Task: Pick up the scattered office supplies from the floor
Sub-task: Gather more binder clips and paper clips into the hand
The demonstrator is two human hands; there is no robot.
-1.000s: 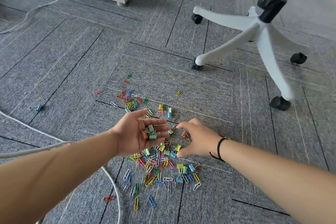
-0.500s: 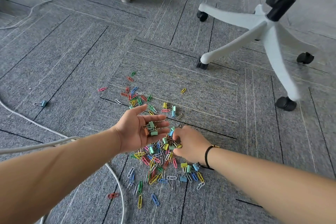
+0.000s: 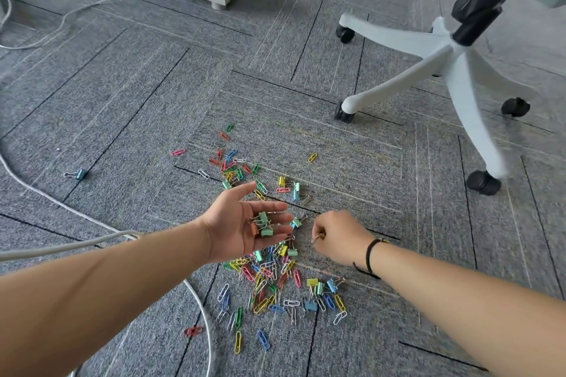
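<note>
Grey carpet tiles (image 3: pixel 128 119) with thin dark seams carry a bright scatter of paper clips and binder clips (image 3: pixel 269 281), pink, yellow, green, blue, red and white, lying thickest just below and between the two hands and thinning out toward the far side. The wire paper clips are long thin loops pointing every which way, with no shared direction; a yellow paper clip (image 3: pixel 237 342) at the near edge lies lengthwise toward the camera, and another yellow one (image 3: pixel 312 157) sits alone, tilted diagonally, off to the right. A lone blue binder clip (image 3: pixel 80 174) rests well apart on the left, its wire handles pointing left. The left hand (image 3: pixel 245 223) is held palm up, fingers spread and relaxed, cradling a few green binder clips (image 3: pixel 263 225) and an orange one. The right hand (image 3: pixel 338 237) is curled, fingertips pinching a small clip (image 3: pixel 317 237) with silver wire handles, just above the carpet. A white cable (image 3: pixel 199 303) runs under the left forearm, and a white chair base (image 3: pixel 444 70) on black casters stands to the upper right.
</note>
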